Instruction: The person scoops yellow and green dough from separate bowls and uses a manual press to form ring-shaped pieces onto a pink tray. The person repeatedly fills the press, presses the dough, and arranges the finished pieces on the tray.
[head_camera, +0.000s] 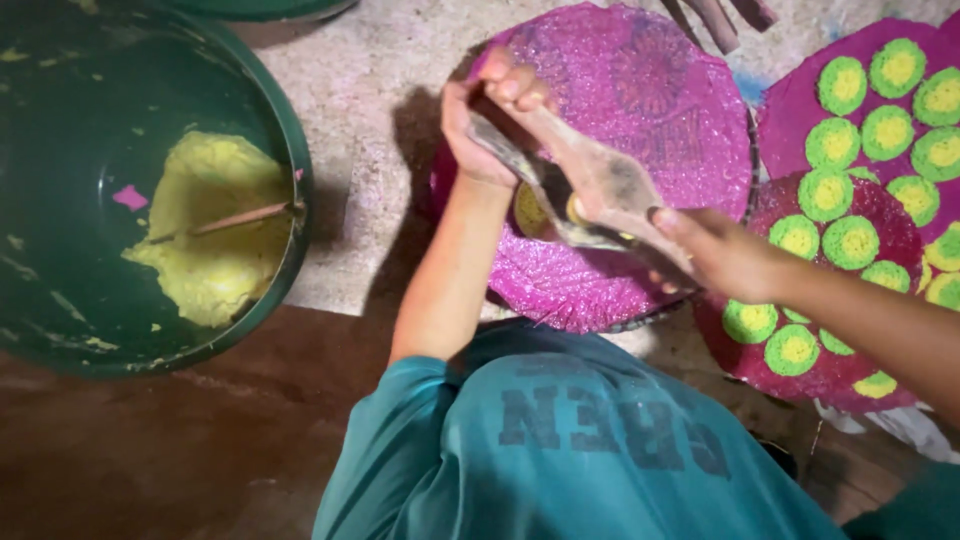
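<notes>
Nearest to the camera is the person's teal shirt (590, 440); just past it the left hand (490, 120) and the right hand (715, 250) both grip a wooden press (590, 185) made of two hinged paddles. The left hand is closed tight around the two handle ends, squeezing them together; the right hand is clamped on the other end, near the hinge. The press sits over a round pink woven mat (620, 150), low on the mat and close to its near edge. A bit of yellow dough (528, 212) peeks out between the paddles.

What could go wrong, I think: the dough may stick to the wood and tear when the paddles open; a finger could get pinched between the handles; a hard squeeze may push dough out the side, so the round piece comes out uneven.

To the right lie more pink mats (850, 370) with green and yellow round pieces (850, 242); they are cut off at the picture's edge. To the left is a big green tub (290, 180) holding yellow dough paste (215, 240) and a thin stick (235, 220); its far side is cut off too.

Hard to see: the dough inside the press is mostly hidden; the brown sticks (720, 18) at the top are only partly in view.
</notes>
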